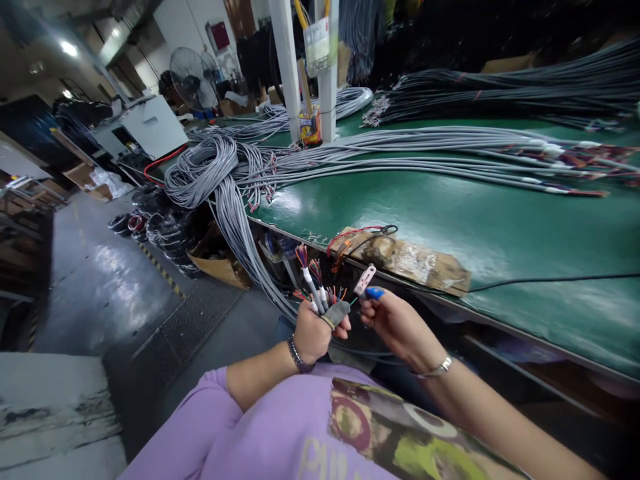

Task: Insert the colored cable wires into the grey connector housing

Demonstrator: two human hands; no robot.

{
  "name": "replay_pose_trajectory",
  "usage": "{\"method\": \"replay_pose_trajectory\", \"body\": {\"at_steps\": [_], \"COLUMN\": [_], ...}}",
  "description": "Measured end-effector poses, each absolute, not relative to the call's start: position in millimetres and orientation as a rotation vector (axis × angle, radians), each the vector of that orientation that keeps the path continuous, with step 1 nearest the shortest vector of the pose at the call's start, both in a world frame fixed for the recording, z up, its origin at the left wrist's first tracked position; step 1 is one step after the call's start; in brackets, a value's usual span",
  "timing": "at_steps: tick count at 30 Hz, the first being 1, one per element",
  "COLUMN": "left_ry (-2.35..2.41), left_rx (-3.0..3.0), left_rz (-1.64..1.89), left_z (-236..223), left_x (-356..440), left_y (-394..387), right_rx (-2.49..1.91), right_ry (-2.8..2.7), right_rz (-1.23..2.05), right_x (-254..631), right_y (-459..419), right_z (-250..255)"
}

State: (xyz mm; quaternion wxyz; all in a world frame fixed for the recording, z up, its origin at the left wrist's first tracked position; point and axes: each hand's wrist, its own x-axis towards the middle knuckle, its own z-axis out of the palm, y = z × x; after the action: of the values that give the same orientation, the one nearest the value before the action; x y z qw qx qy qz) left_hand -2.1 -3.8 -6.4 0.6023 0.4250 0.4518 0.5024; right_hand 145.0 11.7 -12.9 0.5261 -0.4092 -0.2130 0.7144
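The left hand [311, 333] is clenching around a bunch of grey cables [316, 293], about three, their stripped coloured ends pointing up and slightly far-left; the long axis is running near-to-far, nearly upright. A grey cot is covering one left finger. The right hand [395, 321], wearing a blue fingertip cot [375, 292], is pinching one small pale connector [365, 280] just right of the cable ends, tilting up to the right. Both hands are hovering near the edge of the green bench [450, 213]. One taped cardboard piece [405, 257] is lying just beyond. Many grey cable bundles [400, 150] are stretching left to right across the far bench, and one fan [189, 77] is standing far left.
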Motion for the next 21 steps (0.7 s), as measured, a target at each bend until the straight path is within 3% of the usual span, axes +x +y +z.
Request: {"method": "replay_pose_trajectory", "body": {"at_steps": [6, 12, 18, 21], "left_ry": [1.054, 1.066, 1.052, 1.055], "left_rx": [0.985, 0.942, 0.957, 0.959], "left_rz": [1.244, 1.234, 1.197, 1.184], "left_z": [1, -3, -1, 0], "left_x": [5, 13, 13, 15], "left_y": [8, 11, 10, 11], "right_rx": [-0.905, -0.883, -1.125, -1.085], "right_ry": [-0.493, -0.568, -0.772, -0.836], "right_rz": [1.813, 1.653, 1.216, 1.273], "right_x": [148, 141, 137, 136], "right_y": [31, 34, 32, 34], "right_z": [-10, -10, -15, -16]}}
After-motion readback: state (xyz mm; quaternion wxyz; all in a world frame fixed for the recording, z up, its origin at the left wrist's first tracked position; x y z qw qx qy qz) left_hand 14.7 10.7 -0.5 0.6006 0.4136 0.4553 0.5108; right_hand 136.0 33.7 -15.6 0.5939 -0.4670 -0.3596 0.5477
